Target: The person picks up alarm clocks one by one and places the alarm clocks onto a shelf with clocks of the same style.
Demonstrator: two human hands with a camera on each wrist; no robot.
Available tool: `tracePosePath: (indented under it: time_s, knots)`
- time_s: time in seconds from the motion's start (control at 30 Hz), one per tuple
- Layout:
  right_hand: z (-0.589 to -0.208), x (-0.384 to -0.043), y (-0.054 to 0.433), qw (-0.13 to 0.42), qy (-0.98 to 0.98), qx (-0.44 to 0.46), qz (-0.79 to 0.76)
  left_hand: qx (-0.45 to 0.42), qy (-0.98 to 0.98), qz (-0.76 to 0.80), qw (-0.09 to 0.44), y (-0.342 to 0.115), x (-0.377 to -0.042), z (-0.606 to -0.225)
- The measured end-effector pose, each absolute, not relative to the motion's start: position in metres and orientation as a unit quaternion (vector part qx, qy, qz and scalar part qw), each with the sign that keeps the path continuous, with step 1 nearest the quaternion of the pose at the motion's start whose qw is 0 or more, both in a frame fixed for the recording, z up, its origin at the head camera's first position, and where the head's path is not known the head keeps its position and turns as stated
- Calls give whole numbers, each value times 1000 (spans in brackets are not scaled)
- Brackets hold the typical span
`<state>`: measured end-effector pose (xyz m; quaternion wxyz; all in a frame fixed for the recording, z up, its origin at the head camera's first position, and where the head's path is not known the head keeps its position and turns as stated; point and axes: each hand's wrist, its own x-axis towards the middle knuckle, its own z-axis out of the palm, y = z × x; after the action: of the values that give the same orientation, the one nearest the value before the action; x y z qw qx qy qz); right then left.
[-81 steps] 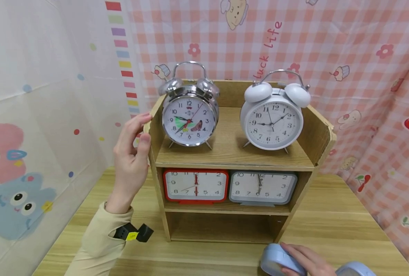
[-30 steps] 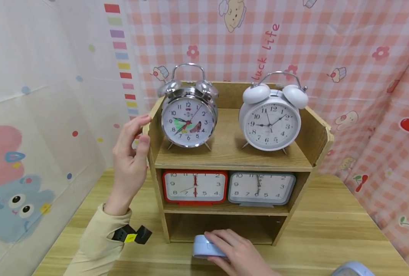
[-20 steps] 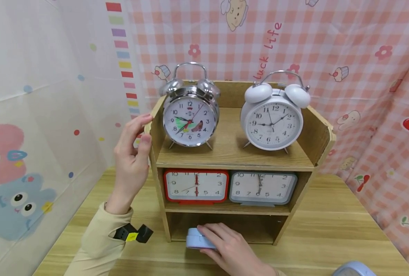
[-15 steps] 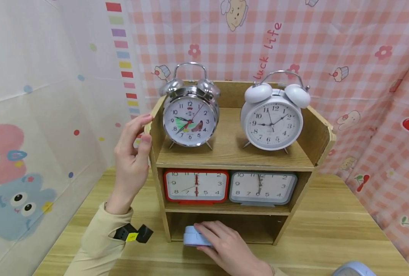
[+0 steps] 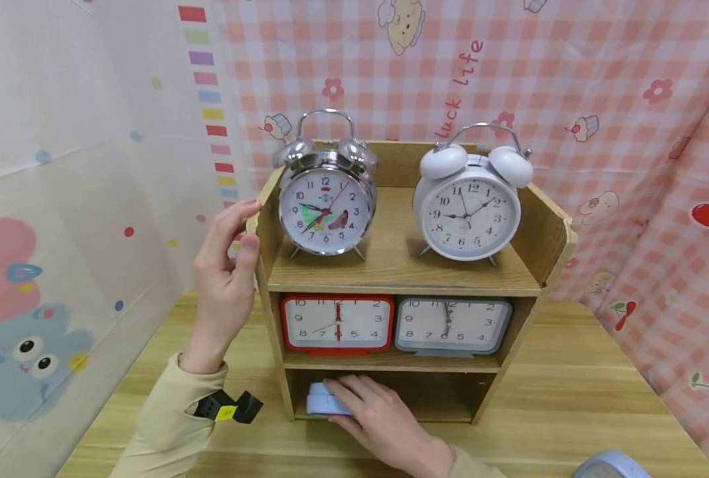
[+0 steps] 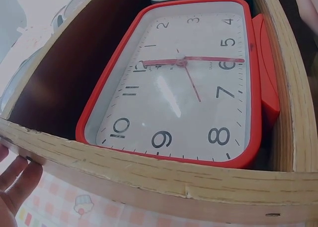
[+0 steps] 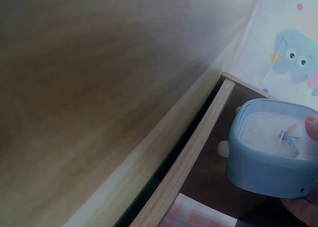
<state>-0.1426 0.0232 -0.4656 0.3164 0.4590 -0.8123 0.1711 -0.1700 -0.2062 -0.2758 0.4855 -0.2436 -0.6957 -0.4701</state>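
Note:
My right hand (image 5: 378,418) grips a light blue alarm clock (image 5: 324,400) at the left part of the wooden shelf's bottom compartment. In the right wrist view this clock (image 7: 263,172) shows a rounded square body, a pale dial and small round feet, with a thumb on its face. My left hand (image 5: 223,292) touches the outer left side of the wooden shelf (image 5: 402,269) with its fingertips, holding nothing. The left wrist view has those fingers (image 6: 25,180) at the side panel, beyond the red-framed clock (image 6: 184,108) inside the middle compartment.
A silver twin-bell clock (image 5: 326,212) and a white twin-bell clock (image 5: 471,222) stand on the shelf's top. Beside the red clock is a grey-framed clock (image 5: 453,328). Another light blue clock (image 5: 614,463) lies on the wooden table (image 5: 587,372) at front right.
My right hand has carried the light blue clock from the front right of the table leftward and into the bottom compartment. My left hand has stayed at the shelf's side.

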Motion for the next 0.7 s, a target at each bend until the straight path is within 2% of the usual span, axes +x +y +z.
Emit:
tracePosePath:
  time_s: [0.3,0.7]
  knots:
    - [-466,-147,20,308,-822,448,172,-245,-700,-464,484,-207,-169,-276]
    - [-467,-150,18,260,-845,438,164,-246,-699,-464,485,-207,-170,-276]
